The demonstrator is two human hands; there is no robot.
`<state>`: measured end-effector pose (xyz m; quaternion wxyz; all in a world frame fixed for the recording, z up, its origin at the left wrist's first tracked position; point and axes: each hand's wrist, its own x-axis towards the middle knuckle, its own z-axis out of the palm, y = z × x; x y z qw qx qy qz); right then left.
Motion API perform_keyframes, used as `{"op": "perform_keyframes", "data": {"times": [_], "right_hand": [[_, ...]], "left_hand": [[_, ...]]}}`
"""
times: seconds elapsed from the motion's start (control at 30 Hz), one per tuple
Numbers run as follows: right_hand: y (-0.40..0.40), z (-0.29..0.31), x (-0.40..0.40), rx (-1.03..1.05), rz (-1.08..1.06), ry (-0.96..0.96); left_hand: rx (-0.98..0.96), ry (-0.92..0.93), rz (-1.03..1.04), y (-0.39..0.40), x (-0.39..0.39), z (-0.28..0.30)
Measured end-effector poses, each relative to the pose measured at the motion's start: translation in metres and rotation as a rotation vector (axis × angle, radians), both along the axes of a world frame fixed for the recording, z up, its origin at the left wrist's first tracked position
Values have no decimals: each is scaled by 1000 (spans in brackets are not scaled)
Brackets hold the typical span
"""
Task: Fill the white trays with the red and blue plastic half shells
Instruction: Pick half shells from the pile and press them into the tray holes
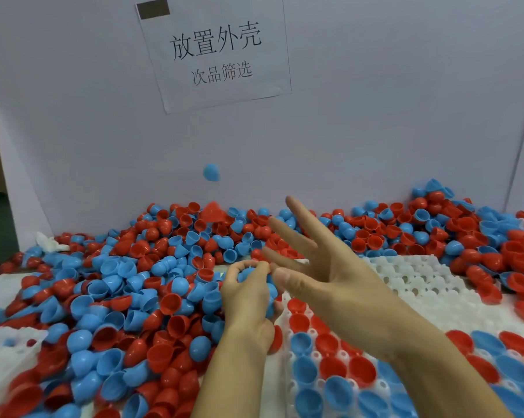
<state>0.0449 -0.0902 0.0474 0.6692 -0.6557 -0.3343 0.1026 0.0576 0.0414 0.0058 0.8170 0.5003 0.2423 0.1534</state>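
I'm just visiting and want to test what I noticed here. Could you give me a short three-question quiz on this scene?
1. True or false: the right hand grips a red shell.
2. What colour is the shell in mid-air in front of the wall?
A. red
B. blue
C. white
3. Fill in: the left hand holds ____ shells.

Key:
1. False. Its fingers are spread and hold nothing.
2. B.
3. Blue. The left hand's fingers curl round them, at the edge of the white tray, which is only partly filled.
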Motion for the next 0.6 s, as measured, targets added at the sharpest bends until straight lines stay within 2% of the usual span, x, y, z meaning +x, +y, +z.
{"op": "perform_keyframes", "data": {"times": [0.1, 0.2, 0.27, 0.4, 0.6], "right_hand": [[-8, -3, 11, -32, -317, -41], [-20, -9, 21, -245, -531, -46], [-23, -15, 24, -313, -524, -28], [-19, -23, 26, -314, -470, -62], [-14, -27, 30, -193, -520, -84]], "left_hand": [[-12, -6, -60, -4, 1, 3], [-40, -26, -130, -7, 1, 7], [-95, -50, -213, -8, -1, 10], [-167, -60, -389, -11, -3, 13], [-221, -81, -441, -11, -5, 16]]}}
